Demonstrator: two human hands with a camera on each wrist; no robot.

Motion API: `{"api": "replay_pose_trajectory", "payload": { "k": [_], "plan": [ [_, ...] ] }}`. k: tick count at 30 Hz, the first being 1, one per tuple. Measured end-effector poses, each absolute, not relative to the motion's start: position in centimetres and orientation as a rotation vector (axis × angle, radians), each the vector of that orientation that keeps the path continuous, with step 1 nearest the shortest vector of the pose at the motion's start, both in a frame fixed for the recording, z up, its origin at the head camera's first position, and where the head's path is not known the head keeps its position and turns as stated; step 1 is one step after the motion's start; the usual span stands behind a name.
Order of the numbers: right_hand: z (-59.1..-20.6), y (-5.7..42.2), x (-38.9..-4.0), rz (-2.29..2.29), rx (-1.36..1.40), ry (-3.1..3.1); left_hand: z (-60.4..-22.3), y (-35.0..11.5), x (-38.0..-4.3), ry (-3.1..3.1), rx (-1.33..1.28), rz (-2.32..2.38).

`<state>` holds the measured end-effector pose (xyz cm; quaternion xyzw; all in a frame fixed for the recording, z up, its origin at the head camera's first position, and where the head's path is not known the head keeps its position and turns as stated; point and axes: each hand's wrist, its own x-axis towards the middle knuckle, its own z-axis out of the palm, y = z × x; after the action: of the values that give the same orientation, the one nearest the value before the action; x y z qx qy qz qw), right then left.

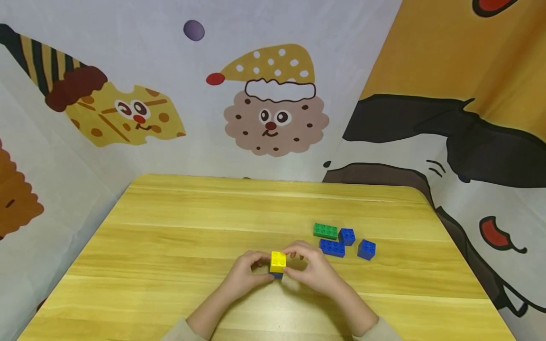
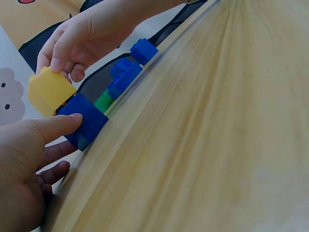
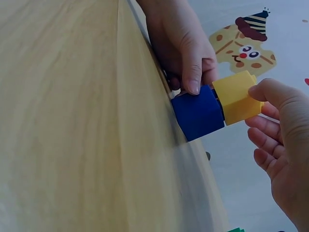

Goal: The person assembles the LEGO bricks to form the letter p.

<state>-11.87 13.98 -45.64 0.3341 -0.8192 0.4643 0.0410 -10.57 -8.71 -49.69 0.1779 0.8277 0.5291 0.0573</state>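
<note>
A yellow building block sits on top of a blue building block, with a thin gap between them in both wrist views. My left hand pinches the lower blue block between thumb and fingers, its thumb lying on the near face. With thumb and fingers my right hand pinches the yellow block from the other side. In the left wrist view the blue block rests on the wooden table.
To the right, past my right hand, lie a green block, a long blue block and two small blue blocks. A cartoon-printed cloth hangs behind the table's far edge.
</note>
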Motion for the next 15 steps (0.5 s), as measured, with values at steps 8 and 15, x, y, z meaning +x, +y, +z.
{"api": "replay_pose_trajectory", "payload": {
  "k": [8,15],
  "plan": [
    [-45.63,13.87,-12.02,1.401,1.087,-2.489,-49.79,-8.63,-10.67,2.502,0.55,1.624],
    [-45.87,13.86,-12.3,1.426,1.103,-2.484,-49.74,-8.65,-10.71,2.494,0.559,1.636]
  ]
}}
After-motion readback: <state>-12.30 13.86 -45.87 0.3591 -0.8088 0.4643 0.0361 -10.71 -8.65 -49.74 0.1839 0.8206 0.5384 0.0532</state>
